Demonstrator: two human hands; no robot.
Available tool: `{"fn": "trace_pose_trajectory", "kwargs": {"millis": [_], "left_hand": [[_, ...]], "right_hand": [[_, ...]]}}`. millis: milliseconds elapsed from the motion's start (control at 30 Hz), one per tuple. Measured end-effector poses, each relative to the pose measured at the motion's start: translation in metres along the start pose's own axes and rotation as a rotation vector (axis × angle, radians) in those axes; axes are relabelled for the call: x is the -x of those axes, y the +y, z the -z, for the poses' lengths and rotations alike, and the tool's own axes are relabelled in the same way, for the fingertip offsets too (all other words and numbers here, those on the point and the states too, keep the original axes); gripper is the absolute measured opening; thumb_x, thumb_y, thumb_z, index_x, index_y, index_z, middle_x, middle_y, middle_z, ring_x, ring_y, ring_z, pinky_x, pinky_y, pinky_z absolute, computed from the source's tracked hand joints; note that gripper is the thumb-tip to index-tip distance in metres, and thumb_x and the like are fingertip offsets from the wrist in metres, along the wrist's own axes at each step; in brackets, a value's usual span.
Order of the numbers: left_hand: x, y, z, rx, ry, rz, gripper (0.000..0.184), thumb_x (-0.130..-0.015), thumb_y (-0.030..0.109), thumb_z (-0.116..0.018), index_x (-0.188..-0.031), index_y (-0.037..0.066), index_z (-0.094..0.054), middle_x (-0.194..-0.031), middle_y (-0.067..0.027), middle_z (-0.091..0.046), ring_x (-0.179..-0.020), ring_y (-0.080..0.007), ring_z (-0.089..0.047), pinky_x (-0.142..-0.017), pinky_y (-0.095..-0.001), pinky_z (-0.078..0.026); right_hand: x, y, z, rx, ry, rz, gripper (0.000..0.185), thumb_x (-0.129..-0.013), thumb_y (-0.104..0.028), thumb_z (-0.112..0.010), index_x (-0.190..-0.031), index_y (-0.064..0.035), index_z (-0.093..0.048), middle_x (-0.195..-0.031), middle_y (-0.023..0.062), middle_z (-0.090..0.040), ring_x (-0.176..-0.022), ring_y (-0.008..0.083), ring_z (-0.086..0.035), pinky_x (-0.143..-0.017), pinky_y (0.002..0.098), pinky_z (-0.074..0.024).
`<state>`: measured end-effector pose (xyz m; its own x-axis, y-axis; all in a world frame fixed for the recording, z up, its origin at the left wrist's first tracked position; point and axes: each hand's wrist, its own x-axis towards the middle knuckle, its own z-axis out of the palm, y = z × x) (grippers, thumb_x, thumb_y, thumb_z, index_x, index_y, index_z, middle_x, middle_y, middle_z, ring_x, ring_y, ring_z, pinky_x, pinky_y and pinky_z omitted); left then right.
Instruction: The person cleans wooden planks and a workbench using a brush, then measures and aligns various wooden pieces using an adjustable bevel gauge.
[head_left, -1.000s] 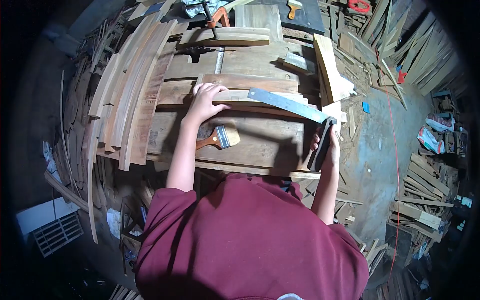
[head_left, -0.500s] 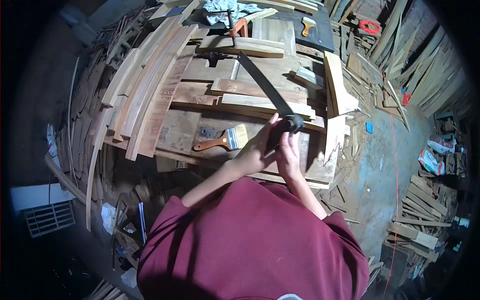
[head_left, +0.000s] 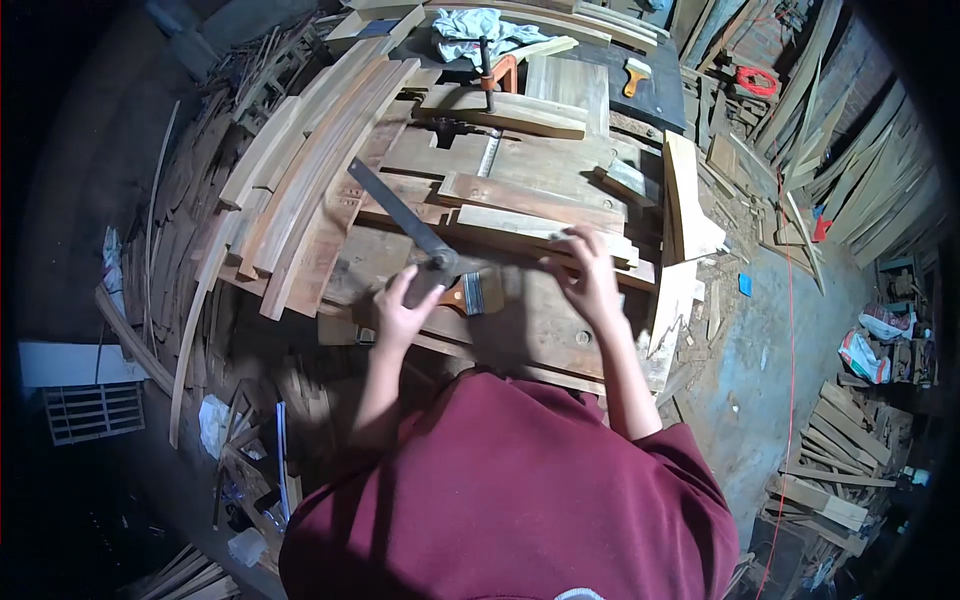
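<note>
The left hand is gripping a bevel gauge, whose blade is pointing up toward the long wooden strips at the left. The right hand is curling its fingers near the right end of a pale strip; shadow is hiding whether they are touching it. Between the hands, a wide paintbrush is lying on the counter. Farther off, an orange-and-black clamp is standing on a wooden block, and a smaller brush is resting right of a crumpled cloth.

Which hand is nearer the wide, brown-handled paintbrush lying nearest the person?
Left. The left hand is left of the paintbrush, by its handle; the right hand is farther off, to its right.
</note>
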<state>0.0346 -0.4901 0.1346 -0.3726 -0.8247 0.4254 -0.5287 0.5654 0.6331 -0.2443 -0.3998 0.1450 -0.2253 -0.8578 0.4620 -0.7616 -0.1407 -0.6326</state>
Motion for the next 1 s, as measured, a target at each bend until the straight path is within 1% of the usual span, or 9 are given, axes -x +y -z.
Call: {"fn": "trace_pose_trajectory", "kwargs": {"millis": [67, 100, 200, 333, 400, 467, 700, 900, 1000], "left_hand": [[-0.006, -0.024, 0.009, -0.035, -0.026, -0.018, 0.039, -0.067, 0.019, -0.078, -0.098, 0.002, -0.061, -0.087, -0.0172, -0.064, -0.078, -0.0309, -0.064, -0.069, -0.0366, -0.051], [-0.008, -0.036, 0.014, -0.053, -0.073, -0.01, 0.038, -0.066, 0.016, -0.078, -0.098, 0.001, -0.062, -0.089, -0.0162, -0.063, -0.08, -0.0294, -0.063, -0.071, -0.0359, -0.05], [-0.019, -0.048, 0.026, -0.013, -0.181, -0.023, 0.036, -0.065, 0.012, -0.077, -0.096, 0.0, -0.062, -0.088, -0.0142, -0.062, -0.08, -0.0268, -0.061, -0.072, -0.033, -0.049], [-0.024, -0.067, 0.026, -0.019, -0.209, 0.005, 0.038, -0.065, 0.015, -0.078, -0.096, 0.0, -0.062, -0.088, -0.013, -0.062, -0.081, -0.027, -0.061, -0.074, -0.0336, -0.047], [-0.026, -0.073, 0.026, 0.002, -0.227, 0.035, 0.039, -0.065, 0.017, -0.078, -0.096, 0.0, -0.062, -0.09, -0.0131, -0.062, -0.082, -0.0281, -0.06, -0.075, -0.0351, -0.047], [-0.028, -0.08, 0.027, -0.149, -0.202, -0.053, 0.04, -0.063, 0.019, -0.078, -0.096, 0.003, -0.064, -0.091, -0.0125, -0.062, -0.084, -0.0304, -0.058, -0.075, -0.0371, -0.046], [-0.025, -0.087, 0.024, -0.46, -0.216, -0.027, 0.043, -0.062, 0.02, -0.076, -0.103, 0.012, -0.063, -0.101, -0.0043, -0.061, -0.098, -0.0261, -0.052, -0.085, -0.0381, -0.039], [-0.03, -0.069, 0.028, -0.357, -0.149, -0.098, 0.047, -0.064, 0.018, -0.075, -0.109, 0.011, -0.061, -0.103, -0.0061, -0.059, -0.096, -0.0265, -0.053, -0.085, -0.0385, -0.04], [-0.04, -0.05, 0.029, -0.26, -0.099, -0.11, 0.049, -0.064, 0.016, -0.075, -0.11, 0.01, -0.061, -0.104, -0.008, -0.059, -0.095, -0.0265, -0.053, -0.086, -0.0387, -0.04]], "right_hand": [[-0.008, 0.024, 0.009, 0.195, 0.007, -0.049, 0.042, -0.067, -0.021, -0.074, -0.101, -0.0032, -0.057, -0.107, 0.0154, -0.054, -0.105, 0.0332, -0.049, -0.089, 0.0427, -0.0407], [-0.011, 0.036, 0.014, 0.36, -0.045, -0.058, 0.048, -0.067, -0.031, -0.075, -0.104, -0.0049, -0.057, -0.108, 0.0144, -0.056, -0.106, 0.0318, -0.05, -0.089, 0.0428, -0.0405], [-0.016, 0.049, 0.02, 0.386, -0.249, -0.226, 0.059, -0.067, -0.053, -0.069, -0.102, -0.0067, -0.059, -0.095, 0.0115, -0.061, -0.094, 0.0284, -0.059, -0.082, 0.0399, -0.0419], [-0.011, 0.051, 0.014, 0.502, -0.246, -0.17, 0.057, -0.066, -0.054, -0.069, -0.095, -0.0067, -0.059, -0.089, 0.0105, -0.062, -0.087, 0.0278, -0.06, -0.077, 0.0385, -0.0415], [-0.007, 0.054, 0.01, 0.512, -0.14, -0.11, 0.056, -0.065, -0.056, -0.069, -0.09, -0.0073, -0.058, -0.086, 0.0095, -0.061, -0.084, 0.0269, -0.06, -0.074, 0.0378, -0.0406], [-0.007, 0.055, 0.009, 0.508, -0.139, -0.107, 0.056, -0.065, -0.056, -0.068, -0.09, -0.0076, -0.058, -0.086, 0.0093, -0.061, -0.083, 0.0268, -0.06, -0.074, 0.0376, -0.0405], [-0.01, 0.048, 0.01, 0.548, -0.133, -0.095, 0.055, -0.066, -0.056, -0.068, -0.089, -0.0076, -0.057, -0.087, 0.0095, -0.061, -0.084, 0.0272, -0.059, -0.074, 0.0374, -0.0409], [-0.01, 0.052, 0.015, 0.567, -0.267, -0.137, 0.054, -0.069, -0.053, -0.067, -0.093, -0.0067, -0.056, -0.09, 0.0109, -0.061, -0.088, 0.0273, -0.06, -0.074, 0.0384, -0.042], [-0.009, 0.028, 0.032, 0.619, -0.164, -0.152, 0.05, -0.069, -0.047, -0.069, -0.094, -0.0068, -0.055, -0.093, 0.011, -0.061, -0.092, 0.0269, -0.058, -0.077, 0.0384, -0.0406]]}}
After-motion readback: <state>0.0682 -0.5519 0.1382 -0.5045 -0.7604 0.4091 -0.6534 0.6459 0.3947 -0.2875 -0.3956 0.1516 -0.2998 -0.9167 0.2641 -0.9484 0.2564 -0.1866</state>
